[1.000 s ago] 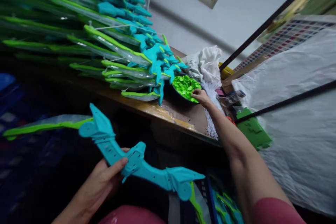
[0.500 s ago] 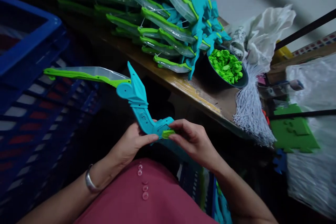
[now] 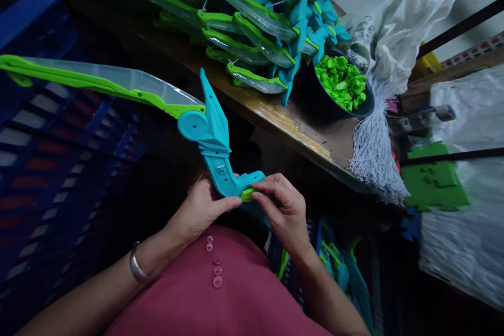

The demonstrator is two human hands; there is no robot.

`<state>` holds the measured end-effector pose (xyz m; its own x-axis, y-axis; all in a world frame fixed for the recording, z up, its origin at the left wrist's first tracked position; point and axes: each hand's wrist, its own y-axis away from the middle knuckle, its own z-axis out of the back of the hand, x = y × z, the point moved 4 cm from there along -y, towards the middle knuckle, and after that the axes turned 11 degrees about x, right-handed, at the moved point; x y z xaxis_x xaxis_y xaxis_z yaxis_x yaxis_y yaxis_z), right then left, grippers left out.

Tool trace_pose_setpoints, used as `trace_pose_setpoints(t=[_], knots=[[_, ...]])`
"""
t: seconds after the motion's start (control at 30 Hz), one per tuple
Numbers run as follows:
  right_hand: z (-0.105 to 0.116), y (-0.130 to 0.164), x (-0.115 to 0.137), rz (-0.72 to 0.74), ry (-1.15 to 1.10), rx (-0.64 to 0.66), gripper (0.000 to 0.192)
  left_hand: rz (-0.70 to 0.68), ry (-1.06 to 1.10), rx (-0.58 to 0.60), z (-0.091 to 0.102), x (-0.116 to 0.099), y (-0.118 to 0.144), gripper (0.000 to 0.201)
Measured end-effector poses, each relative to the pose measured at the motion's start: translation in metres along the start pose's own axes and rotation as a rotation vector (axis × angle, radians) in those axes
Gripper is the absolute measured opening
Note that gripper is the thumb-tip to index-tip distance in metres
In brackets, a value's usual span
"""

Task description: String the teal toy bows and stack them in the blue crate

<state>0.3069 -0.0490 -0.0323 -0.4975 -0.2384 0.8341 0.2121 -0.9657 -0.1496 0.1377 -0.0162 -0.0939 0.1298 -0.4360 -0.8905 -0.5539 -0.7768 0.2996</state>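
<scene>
A turquoise plastic toy bow (image 3: 216,147) with a bright green, clear-backed limb (image 3: 129,84) slants across the view in front of my body. My left hand (image 3: 200,202) is closed around its turquoise grip from below, with the thumb lying along the near side. Between the thumb and fingers of my right hand (image 3: 281,205) is a small green plastic piece (image 3: 247,195). That piece lies against the grip's opening, beside my left thumb tip; how deep it sits I cannot tell. My right fingertips hide part of both.
Stacked turquoise and green bows (image 3: 252,37) lie on a wooden bench (image 3: 299,131). Beside them are a dark bowl (image 3: 364,110) of small green pieces and a bundle of white strings (image 3: 374,163). A blue crate (image 3: 59,168) stands left; more bows (image 3: 342,262) lie low right.
The bow has come closer to the camera, its limb reaching further left. My right hand still pinches the green piece, less of which shows now. The whole view has shifted slightly.
</scene>
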Motion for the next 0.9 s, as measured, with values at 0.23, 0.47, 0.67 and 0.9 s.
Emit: trace_pose_setpoints(t=[0.23, 0.47, 0.67, 0.9], knots=[[-0.005, 0.01, -0.009, -0.111, 0.064, -0.087, 0.034, 0.004, -0.114, -0.005, 0.001, 0.004, 0.003, 0.048], [-0.011, 0.014, -0.034, -0.348, -0.384, 0.196, 0.041, -0.03, -0.235, -0.091, -0.007, 0.003, 0.007, 0.035], [-0.019, 0.026, -0.045, -0.378, -0.381, 0.07, 0.031, -0.012, -0.425, -0.128, -0.007, 0.011, 0.005, 0.032], [-0.017, 0.028, -0.065, -0.284, -0.236, 0.024, 0.027, 0.083, -0.463, 0.005, 0.0, 0.035, -0.016, 0.036]])
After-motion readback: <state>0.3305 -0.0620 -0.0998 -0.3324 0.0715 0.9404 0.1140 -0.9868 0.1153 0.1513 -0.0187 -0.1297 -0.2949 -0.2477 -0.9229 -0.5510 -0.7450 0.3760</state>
